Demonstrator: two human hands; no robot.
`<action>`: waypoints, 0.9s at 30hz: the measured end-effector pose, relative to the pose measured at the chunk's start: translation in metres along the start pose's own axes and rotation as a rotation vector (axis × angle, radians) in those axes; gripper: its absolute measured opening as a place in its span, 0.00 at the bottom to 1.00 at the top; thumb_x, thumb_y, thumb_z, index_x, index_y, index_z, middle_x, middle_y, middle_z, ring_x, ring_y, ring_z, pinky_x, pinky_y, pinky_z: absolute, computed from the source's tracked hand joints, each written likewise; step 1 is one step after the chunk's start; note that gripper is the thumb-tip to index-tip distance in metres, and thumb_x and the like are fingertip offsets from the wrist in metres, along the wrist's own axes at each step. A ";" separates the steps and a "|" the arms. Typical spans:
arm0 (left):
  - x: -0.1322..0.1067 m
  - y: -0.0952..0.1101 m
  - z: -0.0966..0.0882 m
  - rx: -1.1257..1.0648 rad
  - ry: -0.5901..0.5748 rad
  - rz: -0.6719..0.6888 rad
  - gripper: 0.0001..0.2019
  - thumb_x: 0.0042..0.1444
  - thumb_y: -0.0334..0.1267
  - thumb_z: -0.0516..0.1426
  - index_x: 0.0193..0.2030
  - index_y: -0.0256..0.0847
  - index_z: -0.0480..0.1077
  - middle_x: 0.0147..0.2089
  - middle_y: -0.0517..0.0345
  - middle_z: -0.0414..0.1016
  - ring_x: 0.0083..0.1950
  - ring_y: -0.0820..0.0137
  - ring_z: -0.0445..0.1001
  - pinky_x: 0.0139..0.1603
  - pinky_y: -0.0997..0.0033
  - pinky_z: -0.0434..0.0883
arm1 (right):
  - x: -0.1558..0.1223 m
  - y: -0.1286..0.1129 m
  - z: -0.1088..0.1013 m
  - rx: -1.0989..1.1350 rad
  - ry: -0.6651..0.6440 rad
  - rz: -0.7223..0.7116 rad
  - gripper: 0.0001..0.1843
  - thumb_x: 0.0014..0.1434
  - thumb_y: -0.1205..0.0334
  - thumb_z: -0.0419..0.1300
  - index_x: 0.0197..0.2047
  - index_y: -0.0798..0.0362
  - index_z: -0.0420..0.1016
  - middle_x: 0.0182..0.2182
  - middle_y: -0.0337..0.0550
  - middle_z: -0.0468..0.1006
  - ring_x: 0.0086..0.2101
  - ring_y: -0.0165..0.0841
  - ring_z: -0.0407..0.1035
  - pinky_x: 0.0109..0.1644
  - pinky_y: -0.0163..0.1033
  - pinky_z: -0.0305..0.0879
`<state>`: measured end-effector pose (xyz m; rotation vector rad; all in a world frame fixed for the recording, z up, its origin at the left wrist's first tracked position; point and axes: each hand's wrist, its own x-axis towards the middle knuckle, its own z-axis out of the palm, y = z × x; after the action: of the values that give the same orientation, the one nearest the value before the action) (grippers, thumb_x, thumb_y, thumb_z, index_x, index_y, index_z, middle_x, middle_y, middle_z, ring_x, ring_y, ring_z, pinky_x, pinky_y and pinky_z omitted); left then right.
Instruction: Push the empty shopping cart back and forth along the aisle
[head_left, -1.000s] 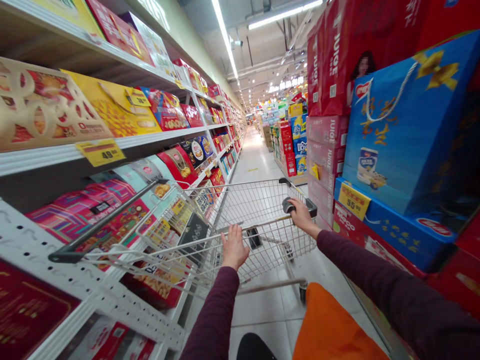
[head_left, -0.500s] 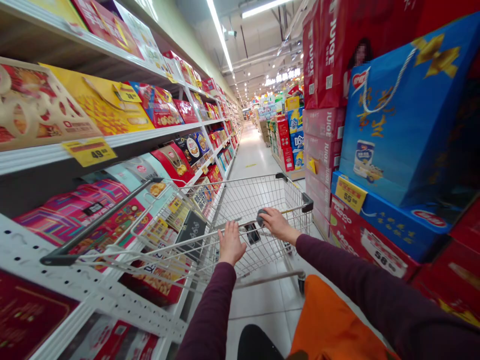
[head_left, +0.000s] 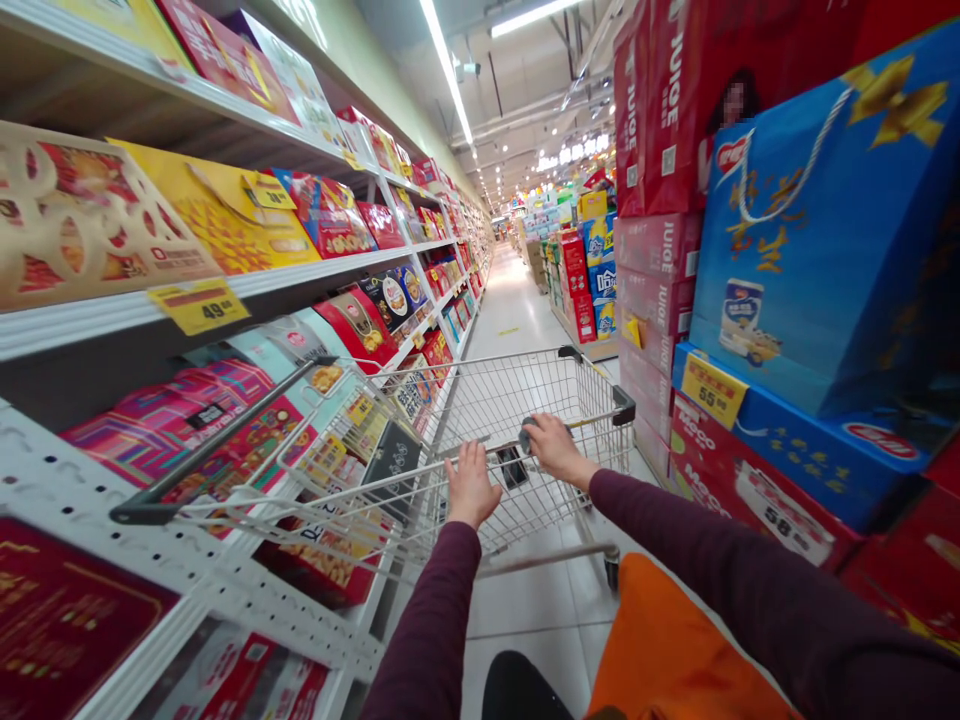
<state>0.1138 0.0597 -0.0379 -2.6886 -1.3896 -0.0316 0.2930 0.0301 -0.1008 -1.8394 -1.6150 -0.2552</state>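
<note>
A wire shopping cart [head_left: 517, 395] stands in the aisle in front of me, its basket holding nothing that I can see. My left hand [head_left: 471, 485] is wrapped round the cart's handle bar [head_left: 420, 470] near its middle. My right hand [head_left: 553, 447] grips the same bar a little further right, over a dark grey grip piece. Both arms wear dark maroon sleeves. An orange garment [head_left: 667, 650] shows at the bottom of the view.
Shelves [head_left: 247, 285] packed with gift boxes and yellow price tags run close along the left. Stacked red and blue cartons [head_left: 795, 250] stand close on the right. The tiled aisle floor [head_left: 517, 300] runs ahead between them, with more stacked displays [head_left: 581, 285] further on.
My right hand slid left along the handle from its right end to near the middle. The cart and view shifted slightly.
</note>
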 end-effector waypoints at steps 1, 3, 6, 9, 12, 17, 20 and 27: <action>0.000 -0.001 0.000 0.004 0.005 0.004 0.36 0.47 0.34 0.54 0.65 0.33 0.52 0.70 0.43 0.48 0.71 0.57 0.42 0.68 0.45 0.43 | 0.003 -0.012 0.005 0.028 -0.001 -0.064 0.17 0.57 0.68 0.53 0.50 0.53 0.73 0.53 0.51 0.68 0.53 0.42 0.58 0.57 0.49 0.54; -0.002 -0.002 0.000 0.008 0.016 0.010 0.36 0.47 0.33 0.54 0.64 0.32 0.52 0.70 0.43 0.48 0.71 0.57 0.42 0.68 0.45 0.43 | 0.006 -0.023 0.009 0.079 -0.012 -0.175 0.17 0.58 0.68 0.53 0.50 0.54 0.72 0.53 0.51 0.68 0.53 0.41 0.59 0.57 0.48 0.54; -0.003 -0.004 0.002 0.010 0.019 0.019 0.35 0.47 0.33 0.54 0.65 0.31 0.51 0.70 0.43 0.48 0.71 0.58 0.42 0.68 0.45 0.41 | 0.002 0.000 -0.003 0.092 -0.053 -0.206 0.17 0.59 0.66 0.53 0.50 0.53 0.72 0.51 0.50 0.70 0.51 0.39 0.61 0.56 0.45 0.55; -0.004 -0.005 0.004 0.005 0.015 0.024 0.36 0.48 0.34 0.54 0.65 0.31 0.50 0.70 0.43 0.47 0.71 0.58 0.42 0.68 0.46 0.40 | -0.009 0.047 -0.024 0.015 -0.065 -0.036 0.17 0.60 0.64 0.52 0.51 0.52 0.72 0.51 0.50 0.70 0.51 0.40 0.62 0.55 0.47 0.55; -0.003 -0.004 0.004 -0.001 0.018 0.016 0.36 0.47 0.34 0.54 0.65 0.32 0.51 0.70 0.43 0.46 0.71 0.58 0.41 0.68 0.45 0.40 | -0.018 0.080 -0.039 -0.075 -0.019 0.190 0.19 0.61 0.63 0.50 0.53 0.55 0.71 0.52 0.55 0.69 0.50 0.45 0.62 0.54 0.50 0.55; 0.000 0.003 -0.003 -0.044 -0.006 -0.032 0.35 0.48 0.34 0.53 0.65 0.30 0.51 0.69 0.42 0.48 0.71 0.56 0.43 0.67 0.43 0.43 | -0.014 0.046 -0.023 -0.026 0.007 0.198 0.19 0.59 0.67 0.50 0.52 0.58 0.71 0.53 0.58 0.67 0.53 0.46 0.59 0.57 0.50 0.54; 0.005 0.015 -0.007 -0.101 0.099 -0.021 0.32 0.51 0.31 0.50 0.65 0.32 0.52 0.69 0.43 0.50 0.70 0.58 0.47 0.67 0.42 0.45 | -0.001 -0.004 -0.001 0.088 -0.023 0.038 0.21 0.58 0.69 0.50 0.55 0.59 0.69 0.55 0.57 0.66 0.55 0.43 0.57 0.60 0.50 0.51; 0.026 0.038 0.004 -0.380 0.231 0.061 0.27 0.55 0.29 0.45 0.63 0.35 0.56 0.64 0.46 0.62 0.63 0.66 0.61 0.63 0.61 0.60 | 0.005 -0.034 0.008 0.302 -0.014 0.000 0.33 0.54 0.69 0.50 0.64 0.57 0.53 0.59 0.56 0.64 0.59 0.40 0.56 0.62 0.54 0.50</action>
<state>0.1595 0.0596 -0.0431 -2.8984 -1.3429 -0.6410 0.2596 0.0391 -0.0923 -1.6135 -1.5668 0.0029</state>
